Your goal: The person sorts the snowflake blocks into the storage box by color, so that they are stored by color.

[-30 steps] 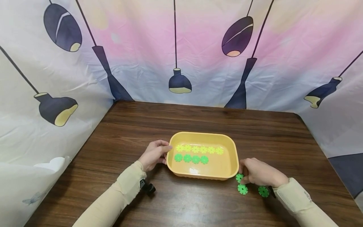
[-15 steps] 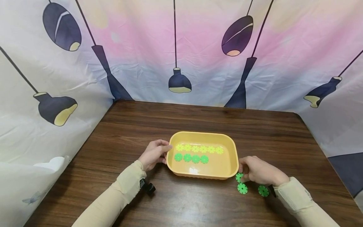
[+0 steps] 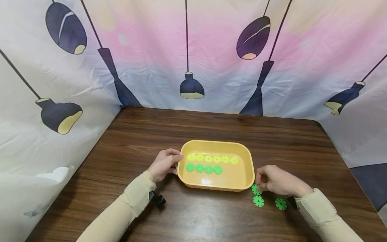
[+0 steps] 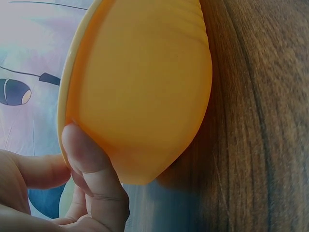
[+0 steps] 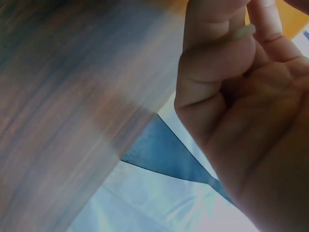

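Observation:
A yellow plastic basin (image 3: 235,174) stands on the wooden table. My left hand (image 3: 164,165) grips its left rim, thumb over the edge and fingers beneath; the left wrist view shows the thumb (image 4: 87,150) against the basin's outer wall. Inside lie a row of yellow snowflake discs (image 3: 208,159) and, nearer me, a shorter row of green snowflake discs (image 3: 208,169). Beside the basin's right front corner, my right hand (image 3: 279,181) pinches a green snowflake disc (image 3: 255,189) between thumb and fingers. In the right wrist view the fingers are curled, and the disc is out of sight.
Another green disc (image 3: 258,201) lies just in front of the pinched one, and a further green disc (image 3: 281,203) lies below the right wrist. Patterned cloth (image 3: 217,67) with printed lamps hangs behind and beside the table (image 3: 193,215).
My right hand has shifted slightly up and to the right, the pinched disc moving a little right with it. The left hand and the basin have stayed put.

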{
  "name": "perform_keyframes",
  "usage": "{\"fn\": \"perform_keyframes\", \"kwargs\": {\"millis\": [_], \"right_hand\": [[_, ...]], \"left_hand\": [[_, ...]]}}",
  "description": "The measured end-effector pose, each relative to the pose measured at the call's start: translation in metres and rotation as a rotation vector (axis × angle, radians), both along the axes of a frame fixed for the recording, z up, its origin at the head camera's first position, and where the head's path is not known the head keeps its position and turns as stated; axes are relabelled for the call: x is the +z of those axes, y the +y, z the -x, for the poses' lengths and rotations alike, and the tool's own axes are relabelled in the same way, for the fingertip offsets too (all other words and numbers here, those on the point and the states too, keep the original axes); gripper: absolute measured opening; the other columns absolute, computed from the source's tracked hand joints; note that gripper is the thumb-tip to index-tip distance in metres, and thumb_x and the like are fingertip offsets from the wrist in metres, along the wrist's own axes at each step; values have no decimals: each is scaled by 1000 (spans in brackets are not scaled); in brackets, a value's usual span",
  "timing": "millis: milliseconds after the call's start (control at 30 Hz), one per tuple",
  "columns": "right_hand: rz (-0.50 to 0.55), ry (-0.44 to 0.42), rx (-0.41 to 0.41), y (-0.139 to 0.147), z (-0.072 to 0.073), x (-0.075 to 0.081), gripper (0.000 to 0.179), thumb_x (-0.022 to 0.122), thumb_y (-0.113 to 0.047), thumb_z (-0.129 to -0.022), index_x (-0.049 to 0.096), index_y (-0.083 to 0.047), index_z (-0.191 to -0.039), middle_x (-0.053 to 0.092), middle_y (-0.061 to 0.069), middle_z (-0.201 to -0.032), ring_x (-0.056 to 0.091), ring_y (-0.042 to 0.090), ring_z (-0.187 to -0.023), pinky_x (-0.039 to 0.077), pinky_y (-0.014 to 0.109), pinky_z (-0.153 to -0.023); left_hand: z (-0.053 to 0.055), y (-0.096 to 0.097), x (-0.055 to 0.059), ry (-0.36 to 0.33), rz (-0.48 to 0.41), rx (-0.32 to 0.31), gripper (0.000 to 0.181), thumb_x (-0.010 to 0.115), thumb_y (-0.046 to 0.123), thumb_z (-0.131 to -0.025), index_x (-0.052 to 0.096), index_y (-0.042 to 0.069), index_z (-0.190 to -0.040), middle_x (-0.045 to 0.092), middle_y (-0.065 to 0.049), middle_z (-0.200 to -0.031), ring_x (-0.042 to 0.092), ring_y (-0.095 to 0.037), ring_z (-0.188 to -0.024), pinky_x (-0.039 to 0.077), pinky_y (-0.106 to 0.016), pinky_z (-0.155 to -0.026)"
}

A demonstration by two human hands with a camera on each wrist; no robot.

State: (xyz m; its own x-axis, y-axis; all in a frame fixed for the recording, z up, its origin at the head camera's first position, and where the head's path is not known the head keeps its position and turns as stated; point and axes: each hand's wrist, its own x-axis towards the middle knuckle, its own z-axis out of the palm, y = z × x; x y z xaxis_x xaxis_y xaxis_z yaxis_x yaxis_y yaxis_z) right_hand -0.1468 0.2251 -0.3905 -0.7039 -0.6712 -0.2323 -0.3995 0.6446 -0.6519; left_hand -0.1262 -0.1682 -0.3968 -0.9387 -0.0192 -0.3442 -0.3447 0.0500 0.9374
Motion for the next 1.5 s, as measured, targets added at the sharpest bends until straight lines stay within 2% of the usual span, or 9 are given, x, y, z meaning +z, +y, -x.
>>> {"fn": "perform_keyframes", "kwargs": {"millis": [233,533,733,900,1033,1167,1333,1500], "right_hand": [[-29,23,-56,7,3,15,14,75,-14,-85,62,-16,-81,60,-5,-76,53,12,-65,46,25,-53],[-13,89,-106,17,5,34,11,72,-15,-88,62,-15,-83,61,-3,-76,53,12,-66,46,25,-55],[3,136,-137,20,5,40,11,73,-17,-88,62,-15,-85,61,-3,-77,55,11,-67,48,25,-57],[38,183,-209,18,4,49,10,71,-16,-89,62,-14,-87,63,1,-79,55,13,-68,48,26,-57],[87,223,-309,15,4,56,13,70,-24,-91,63,-13,-91,62,2,-80,55,15,-69,46,26,-56],[136,297,-396,9,6,57,19,67,-31,-93,63,-13,-95,61,4,-81,54,17,-69,45,27,-55],[182,388,-451,3,8,53,21,67,-33,-93,63,-13,-96,63,4,-83,54,18,-68,44,27,-53],[216,381,-476,-4,12,49,21,66,-32,-93,63,-12,-96,65,5,-85,54,19,-69,44,27,-53]], "left_hand": [[0,0,-1,-4,-6,-1,26,61,10,-93,51,-3,-112,53,-8,-75,49,-15,-56,49,-26,-46],[0,0,0,-8,-6,1,26,61,9,-93,51,-3,-113,53,-8,-76,50,-15,-56,49,-26,-46],[0,0,0,-8,-9,-2,27,60,9,-93,51,-5,-114,54,-8,-77,50,-15,-56,49,-26,-46],[0,0,1,-8,-1,3,27,61,10,-93,51,-4,-114,54,-8,-77,50,-15,-56,49,-26,-46],[0,1,1,-13,3,4,26,61,10,-93,52,-4,-113,55,-8,-77,51,-15,-56,50,-26,-46],[-1,1,1,-11,-1,6,26,61,10,-92,52,-4,-112,54,-8,-76,51,-15,-56,49,-26,-46],[-1,1,1,-8,-6,5,25,61,10,-93,51,-3,-112,54,-8,-76,50,-15,-56,49,-26,-46],[-1,1,2,-6,-4,2,25,60,10,-93,51,-3,-112,54,-8,-76,50,-15,-56,49,-26,-47]]}}
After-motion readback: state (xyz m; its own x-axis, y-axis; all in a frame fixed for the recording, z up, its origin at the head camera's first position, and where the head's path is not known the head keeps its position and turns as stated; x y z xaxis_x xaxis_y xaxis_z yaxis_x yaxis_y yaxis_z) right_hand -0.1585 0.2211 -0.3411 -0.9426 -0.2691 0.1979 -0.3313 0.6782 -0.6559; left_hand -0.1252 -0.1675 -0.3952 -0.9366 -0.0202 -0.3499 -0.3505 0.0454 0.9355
